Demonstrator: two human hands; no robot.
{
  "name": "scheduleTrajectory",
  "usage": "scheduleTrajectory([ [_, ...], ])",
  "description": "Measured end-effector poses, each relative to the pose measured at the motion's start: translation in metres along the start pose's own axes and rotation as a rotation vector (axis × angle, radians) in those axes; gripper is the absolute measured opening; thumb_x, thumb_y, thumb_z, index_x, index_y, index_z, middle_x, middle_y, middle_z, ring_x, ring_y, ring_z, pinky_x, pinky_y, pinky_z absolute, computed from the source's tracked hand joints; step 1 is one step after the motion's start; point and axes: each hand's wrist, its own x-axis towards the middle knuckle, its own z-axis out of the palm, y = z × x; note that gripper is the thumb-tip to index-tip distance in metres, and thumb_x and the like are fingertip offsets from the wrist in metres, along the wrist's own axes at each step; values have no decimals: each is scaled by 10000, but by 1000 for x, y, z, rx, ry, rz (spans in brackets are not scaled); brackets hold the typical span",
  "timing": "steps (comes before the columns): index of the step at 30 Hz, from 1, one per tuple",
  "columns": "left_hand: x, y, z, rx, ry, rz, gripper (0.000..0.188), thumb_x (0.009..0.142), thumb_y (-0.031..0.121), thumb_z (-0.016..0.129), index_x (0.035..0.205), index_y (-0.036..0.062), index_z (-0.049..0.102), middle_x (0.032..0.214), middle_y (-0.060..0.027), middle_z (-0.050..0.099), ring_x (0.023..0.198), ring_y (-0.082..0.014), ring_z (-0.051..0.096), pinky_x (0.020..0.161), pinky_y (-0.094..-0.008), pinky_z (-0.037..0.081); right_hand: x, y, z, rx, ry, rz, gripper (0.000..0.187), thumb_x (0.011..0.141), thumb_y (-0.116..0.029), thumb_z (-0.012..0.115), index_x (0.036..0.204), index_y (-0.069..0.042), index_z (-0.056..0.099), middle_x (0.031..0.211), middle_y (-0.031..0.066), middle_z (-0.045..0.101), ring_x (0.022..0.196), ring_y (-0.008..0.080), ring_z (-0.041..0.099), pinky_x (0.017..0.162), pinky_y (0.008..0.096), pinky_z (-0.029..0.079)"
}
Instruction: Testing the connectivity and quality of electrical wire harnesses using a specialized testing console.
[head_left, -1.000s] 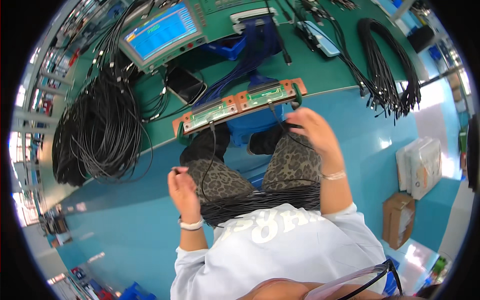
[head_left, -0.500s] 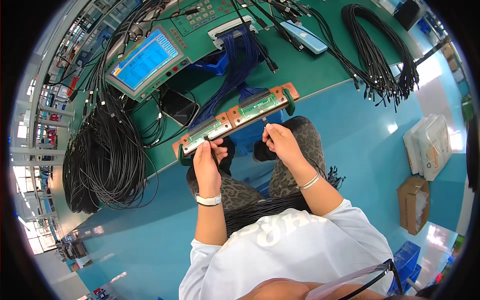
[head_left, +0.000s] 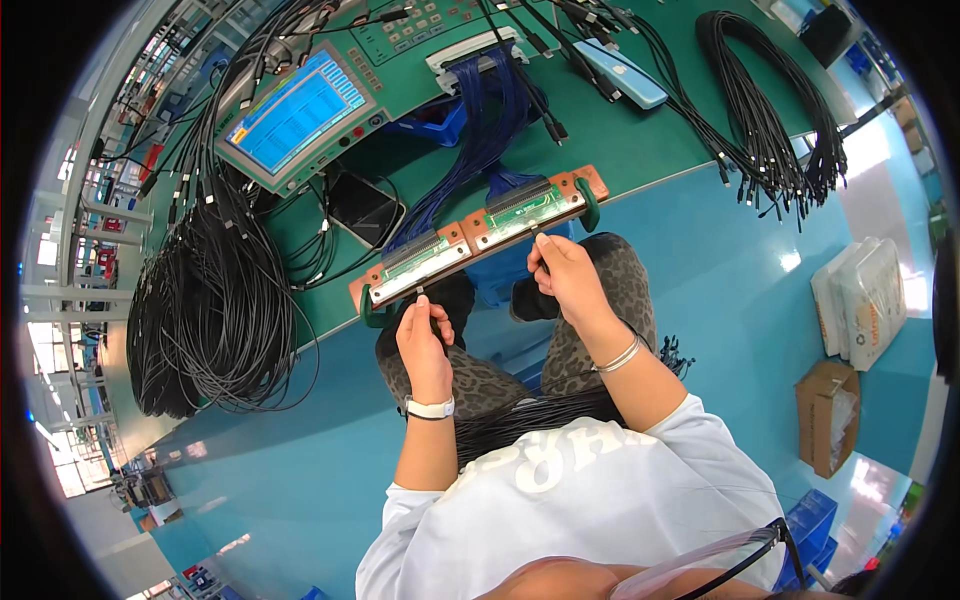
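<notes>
My left hand [head_left: 425,345] pinches a small cable plug [head_left: 420,292] just at the front edge of the left green test board [head_left: 422,264]. My right hand [head_left: 568,278] is closed on another cable connector [head_left: 537,234], whose tip meets the front edge of the right green test board [head_left: 525,212]. Whether either tip sits inside a socket is too small to tell. Both boards are mounted on a brown strip [head_left: 595,181] along the bench edge, with a green clamp [head_left: 588,205] at its right end. Blue ribbon wires [head_left: 480,140] run back from them. Black cables [head_left: 500,425] lie across my lap.
A tester with a lit blue screen [head_left: 295,115] stands at the back left, near a dark phone [head_left: 362,210]. Large black cable bundles hang at left [head_left: 215,300] and right [head_left: 770,110]. A light-blue case [head_left: 620,72] lies behind. A cardboard box [head_left: 828,418] sits on the floor.
My left hand has drawn back slightly, its plug moving from over the left board to the front edge. My right hand has brought its connector up to the right board.
</notes>
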Motion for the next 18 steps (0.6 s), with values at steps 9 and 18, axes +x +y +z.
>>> scheduleTrajectory([
  [9, 4, -3, 3, 58, -26, 54, 296, 900, 236, 464, 686, 32, 487, 592, -25, 470, 481, -98, 411, 449, -230, 331, 5, -4, -5, -67, -36, 10, 322, 906, -256, 424, 708, -16, 509, 582, 10, 453, 487, 67, 370, 451, 208, 316],
  [18, -2, -7, 22, -75, 71, 73, 296, 902, 241, 467, 696, 31, 487, 588, -18, 460, 489, -96, 407, 459, -233, 340, -2, -15, -4, -325, 16, -81, 315, 888, -269, 462, 754, 2, 551, 654, 56, 533, 560, 128, 469, 536, 264, 395],
])
